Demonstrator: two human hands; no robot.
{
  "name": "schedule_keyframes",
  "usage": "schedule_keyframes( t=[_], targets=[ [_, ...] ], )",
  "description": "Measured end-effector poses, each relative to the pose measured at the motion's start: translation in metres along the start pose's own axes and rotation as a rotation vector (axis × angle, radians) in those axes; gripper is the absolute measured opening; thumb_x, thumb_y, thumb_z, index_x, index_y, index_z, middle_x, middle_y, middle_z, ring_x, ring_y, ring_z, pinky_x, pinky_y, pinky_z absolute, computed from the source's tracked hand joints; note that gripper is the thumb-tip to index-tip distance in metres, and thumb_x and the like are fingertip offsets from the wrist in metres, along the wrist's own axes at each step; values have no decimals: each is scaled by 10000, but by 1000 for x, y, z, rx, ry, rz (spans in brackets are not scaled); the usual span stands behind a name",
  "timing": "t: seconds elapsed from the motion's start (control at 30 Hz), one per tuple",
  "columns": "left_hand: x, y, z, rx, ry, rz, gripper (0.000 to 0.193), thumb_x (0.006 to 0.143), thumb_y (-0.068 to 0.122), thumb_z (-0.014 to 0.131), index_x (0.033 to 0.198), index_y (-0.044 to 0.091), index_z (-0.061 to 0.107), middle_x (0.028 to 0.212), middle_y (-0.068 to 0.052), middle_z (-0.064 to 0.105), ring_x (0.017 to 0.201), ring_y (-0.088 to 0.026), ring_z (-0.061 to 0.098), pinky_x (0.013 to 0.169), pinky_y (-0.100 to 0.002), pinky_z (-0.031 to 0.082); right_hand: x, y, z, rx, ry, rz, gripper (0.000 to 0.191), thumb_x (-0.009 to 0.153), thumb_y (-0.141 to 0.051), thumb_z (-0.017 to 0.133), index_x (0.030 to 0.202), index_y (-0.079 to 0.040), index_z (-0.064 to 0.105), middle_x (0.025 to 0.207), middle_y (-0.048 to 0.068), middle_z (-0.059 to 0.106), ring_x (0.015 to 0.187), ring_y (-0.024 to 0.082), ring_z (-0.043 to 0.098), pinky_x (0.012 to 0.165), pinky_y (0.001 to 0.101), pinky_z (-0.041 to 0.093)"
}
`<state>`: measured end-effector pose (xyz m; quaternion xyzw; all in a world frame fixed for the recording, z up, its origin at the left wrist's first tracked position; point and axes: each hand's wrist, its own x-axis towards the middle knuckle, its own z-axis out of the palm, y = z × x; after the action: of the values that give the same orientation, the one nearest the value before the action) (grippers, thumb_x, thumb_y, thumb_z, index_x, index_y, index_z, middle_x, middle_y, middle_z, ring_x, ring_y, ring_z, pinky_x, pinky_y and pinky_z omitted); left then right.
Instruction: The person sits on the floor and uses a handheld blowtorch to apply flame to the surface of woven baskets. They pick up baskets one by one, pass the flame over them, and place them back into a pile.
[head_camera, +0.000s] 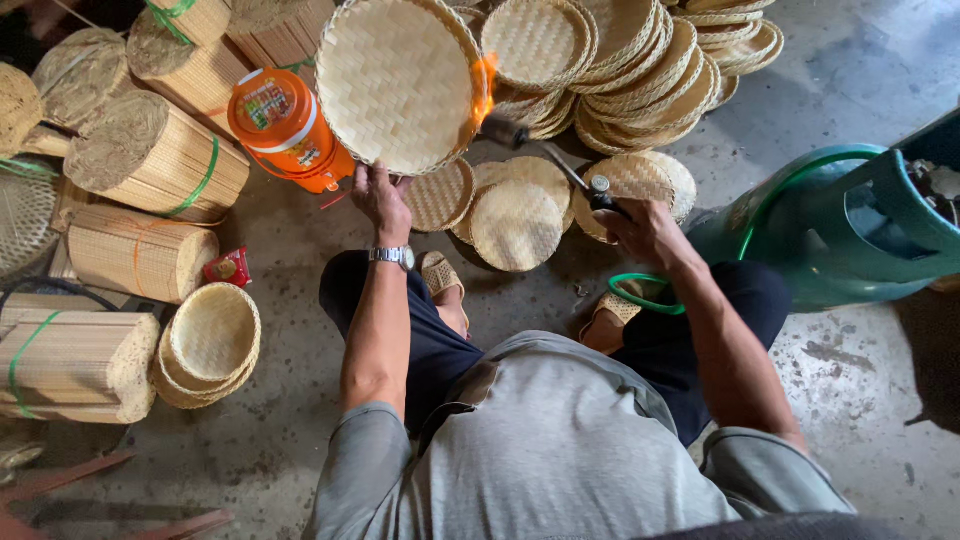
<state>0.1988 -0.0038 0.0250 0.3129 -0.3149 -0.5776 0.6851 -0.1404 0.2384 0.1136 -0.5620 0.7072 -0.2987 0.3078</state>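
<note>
Grey shirt (560, 450), seated; left hand (380, 195) grips woven tray (400, 80) tilted up so its rim meets flame (483, 82) from gas torch (560, 160) clasped in right hand (645, 228).

Bare floor (850, 60) lies open at the far right; stacked baskets (640, 70), bamboo bundles (150, 160) and the green gas cylinder (830, 230) crowd elsewhere.

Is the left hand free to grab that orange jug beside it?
Probably not right away: the left hand is gripping the round woven tray. The orange jug stands close beside it with nothing between them.
</note>
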Motion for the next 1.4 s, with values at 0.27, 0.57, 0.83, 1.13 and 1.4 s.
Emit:
schedule_keyframes(
  t=[0.27, 0.57, 0.83, 1.13, 1.4],
  targets=[
    [2, 13, -9, 76, -69, -94, 312, 1024, 100, 535, 1332, 67, 566, 1110, -63, 671, 887, -165, 667, 758, -367, 624, 18, -4, -32, 113, 17, 135, 420, 1025, -363, 636, 823, 2, 686, 615, 62, 606, 492, 135, 553, 458, 324, 458],
    [-13, -4, 0, 591, -129, 16, 193, 1120, 150, 601, 1103, -40, 631, 872, -50, 544, 710, -155, 464, 575, -348, 448, 55, -57, -36, 137, 51, 25, 247, 1002, -321, 596, 1001, -85, 670, 678, 19, 665, 483, 112, 586, 389, 327, 479],
    [-29, -12, 16, 232, -116, -172, 227, 1022, 158, 562, 1197, 29, 628, 1092, -104, 691, 900, -212, 695, 671, -326, 637, 44, -55, -15, 117, 94, -170, 283, 1025, -307, 603, 1052, -35, 680, 689, 47, 647, 497, 118, 576, 434, 306, 487],
    [-92, -58, 35, -117, -87, -344, 157, 1010, 52, 556, 1157, 3, 580, 1119, -164, 651, 926, -261, 705, 797, -442, 674, 65, -22, 39, 394, 441, 0, 427, 929, -391, 763, 964, -4, 586, 689, 48, 644, 540, 111, 608, 439, 285, 482],
    [-135, -91, 43, -276, -170, -432, 181, 1012, -17, 602, 1182, 26, 559, 1100, -128, 638, 953, -241, 647, 916, -523, 625, 104, 9, 19, 414, 554, -173, 458, 865, -342, 865, 1047, -29, 584, 877, 14, 694, 741, 95, 675, 615, 261, 575]
  ],
)
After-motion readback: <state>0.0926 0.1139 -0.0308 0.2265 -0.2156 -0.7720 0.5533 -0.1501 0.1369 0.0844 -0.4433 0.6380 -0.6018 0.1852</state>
